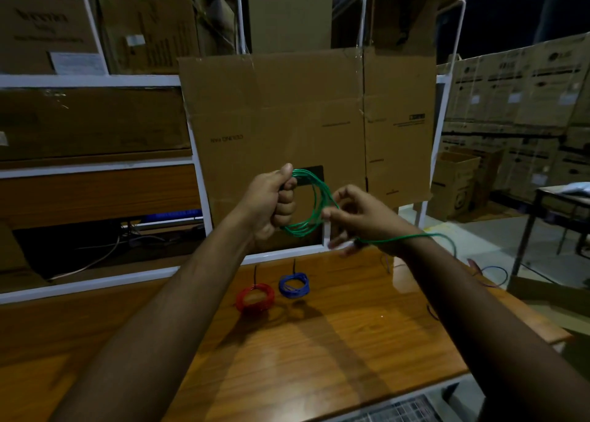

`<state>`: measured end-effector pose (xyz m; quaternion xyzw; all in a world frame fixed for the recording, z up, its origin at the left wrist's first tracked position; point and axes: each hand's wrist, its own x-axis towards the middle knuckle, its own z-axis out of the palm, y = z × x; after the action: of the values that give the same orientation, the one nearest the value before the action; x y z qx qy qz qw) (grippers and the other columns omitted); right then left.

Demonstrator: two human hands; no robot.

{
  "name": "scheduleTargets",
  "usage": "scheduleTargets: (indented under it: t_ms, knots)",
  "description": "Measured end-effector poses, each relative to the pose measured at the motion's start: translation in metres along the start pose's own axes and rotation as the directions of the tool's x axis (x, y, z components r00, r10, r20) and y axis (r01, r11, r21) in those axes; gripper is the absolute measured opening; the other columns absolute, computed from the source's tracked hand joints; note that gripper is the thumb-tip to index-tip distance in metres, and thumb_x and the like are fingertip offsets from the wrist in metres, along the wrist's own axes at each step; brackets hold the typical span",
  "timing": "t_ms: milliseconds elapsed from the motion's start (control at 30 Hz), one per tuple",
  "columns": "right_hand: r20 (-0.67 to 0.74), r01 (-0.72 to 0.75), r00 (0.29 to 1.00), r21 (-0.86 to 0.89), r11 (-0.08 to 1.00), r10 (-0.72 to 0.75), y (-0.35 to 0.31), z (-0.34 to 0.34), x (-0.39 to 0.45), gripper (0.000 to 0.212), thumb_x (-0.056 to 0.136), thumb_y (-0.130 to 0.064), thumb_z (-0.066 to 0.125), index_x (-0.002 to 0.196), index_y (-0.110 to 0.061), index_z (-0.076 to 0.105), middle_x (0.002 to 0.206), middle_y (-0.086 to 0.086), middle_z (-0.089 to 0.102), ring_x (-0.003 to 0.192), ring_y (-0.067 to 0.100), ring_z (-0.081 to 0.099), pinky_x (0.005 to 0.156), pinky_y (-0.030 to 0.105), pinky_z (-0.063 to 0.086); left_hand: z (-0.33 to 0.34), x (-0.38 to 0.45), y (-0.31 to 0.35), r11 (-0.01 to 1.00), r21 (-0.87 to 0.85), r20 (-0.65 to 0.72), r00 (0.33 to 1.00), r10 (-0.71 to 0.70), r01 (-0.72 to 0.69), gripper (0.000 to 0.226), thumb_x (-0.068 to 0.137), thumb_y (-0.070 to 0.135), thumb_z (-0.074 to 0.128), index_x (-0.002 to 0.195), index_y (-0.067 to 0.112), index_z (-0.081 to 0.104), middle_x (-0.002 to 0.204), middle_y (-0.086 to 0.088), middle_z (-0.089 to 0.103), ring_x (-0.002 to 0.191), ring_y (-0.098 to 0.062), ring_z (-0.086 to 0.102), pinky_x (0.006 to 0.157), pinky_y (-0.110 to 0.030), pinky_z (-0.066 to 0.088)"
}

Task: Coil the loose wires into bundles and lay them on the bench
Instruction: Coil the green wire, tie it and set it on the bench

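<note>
Bench: a long wooden bench [335, 341] with an orange-brown grain top fills the lower half of the view, with a white metal frame [127, 278] along its far edge.
Backdrop: a large flattened brown cardboard sheet [287, 118] stands upright behind the bench, with stacked cardboard cartons [517, 108] well apart to the right.
Green wire: a thin green insulated wire coil [311, 204] is held in the air above the bench, between the two hands; its loose tail [415, 238] runs over the right wrist and off to the right.
Left hand: the left hand [271, 201] is fisted round the left side of the coil, thumb up.
Right hand: the right hand [357, 217] pinches the green strand at the coil's right side, fingers curled.
Finished bundles: a small red wire bundle [254, 297] and a small blue wire bundle [293, 285] lie just beside each other on the bench, below the hands.
</note>
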<state>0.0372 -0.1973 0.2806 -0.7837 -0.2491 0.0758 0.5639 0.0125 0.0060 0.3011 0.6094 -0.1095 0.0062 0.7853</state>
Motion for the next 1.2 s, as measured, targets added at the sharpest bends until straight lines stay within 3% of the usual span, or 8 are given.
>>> scheduleTargets:
  t_ms: [133,433,600,767,833,900,1100,1200]
  knots:
    - [0.425,-0.2,0.9,0.197,0.96,0.1,0.028,-0.028,-0.015,0.037,0.093,-0.008,0.063,0.128,-0.006,0.051,0.086,0.012,0.065,0.053,0.012,0.059,0.047,0.024,0.055,-0.013,0.002,0.005,1.0,-0.011,-0.03,1.0,0.005,-0.006,0.039,0.106,0.038,0.035,0.072,0.02,0.039,0.051,0.008,0.024,0.038,-0.006,0.017,0.037,-0.018,0.013]
    - [0.615,-0.258,0.789,0.348,0.901,-0.012,0.062,-0.092,-0.032,0.029,0.095,-0.002,0.06,0.121,0.009,0.056,0.084,0.016,0.063,0.054,0.01,0.064,0.049,0.022,0.057,-0.03,0.003,0.015,0.998,-0.055,-0.07,0.997,0.033,-0.037,0.041,0.107,0.038,0.032,0.07,0.02,0.037,0.047,0.01,0.026,0.035,-0.004,0.019,0.037,-0.016,0.013]
    - [0.023,0.099,0.995,-0.177,0.979,-0.097,0.051,-0.068,-0.026,0.022,0.089,-0.022,0.063,0.098,-0.002,0.068,0.081,0.014,0.069,0.043,0.009,0.055,0.041,0.022,0.046,-0.03,0.005,0.01,0.995,-0.091,-0.07,0.997,0.031,-0.037,0.041,0.107,0.038,0.031,0.07,0.02,0.037,0.047,0.009,0.025,0.035,-0.004,0.018,0.04,-0.019,0.009]
    - [-0.518,-0.071,0.79,-0.607,0.791,-0.327,0.047,-0.017,-0.013,0.01,0.097,-0.021,0.063,0.095,-0.013,0.069,0.075,-0.006,0.063,0.054,0.002,0.057,0.05,0.012,0.045,-0.018,0.008,0.003,0.994,-0.091,-0.091,0.994,0.056,-0.065,0.042,0.107,0.038,0.032,0.07,0.02,0.038,0.048,0.008,0.025,0.035,-0.005,0.018,0.038,-0.018,0.012]
    - [-0.41,-0.269,0.908,-0.733,0.624,-0.091,0.036,0.003,-0.01,0.007,0.098,-0.014,0.058,0.1,-0.011,0.063,0.081,-0.002,0.058,0.065,0.007,0.056,0.058,0.02,0.05,-0.011,0.007,-0.002,0.993,-0.098,-0.102,0.993,0.063,-0.073,0.042,0.107,0.038,0.033,0.07,0.02,0.038,0.048,0.008,0.025,0.036,-0.005,0.017,0.037,-0.018,0.012]
    - [-0.182,-0.202,0.979,-0.875,0.439,0.088,0.018,0.025,-0.012,0.006,0.097,-0.008,0.056,0.1,-0.014,0.057,0.093,0.006,0.059,0.075,0.014,0.059,0.072,0.028,0.056,-0.005,0.008,-0.007,0.993,-0.097,-0.102,0.993,0.063,-0.073,0.042,0.107,0.038,0.033,0.07,0.019,0.039,0.048,0.008,0.024,0.035,-0.005,0.017,0.036,-0.017,0.013]
    - [0.324,0.321,0.942,-0.946,-0.043,-0.087,-0.038,0.048,-0.028,0.019,0.094,-0.025,0.065,0.111,-0.016,0.061,0.096,0.001,0.062,0.078,0.016,0.059,0.065,0.032,0.051,0.009,0.002,-0.018,0.993,0.065,-0.088,0.99,0.108,-0.102,0.04,0.107,0.04,0.034,0.074,0.017,0.04,0.05,0.007,0.026,0.036,-0.005,0.019,0.034,-0.018,0.017]
    - [0.402,0.377,0.915,-0.88,0.288,0.028,-0.065,0.045,-0.028,0.025,0.091,-0.025,0.07,0.112,-0.015,0.064,0.088,-0.002,0.068,0.07,0.012,0.068,0.063,0.027,0.058,0.014,-0.002,-0.019,0.988,0.122,-0.057,0.993,0.103,-0.095,0.04,0.107,0.039,0.035,0.077,0.015,0.044,0.054,0.004,0.033,0.04,-0.008,0.028,0.039,-0.019,0.026]
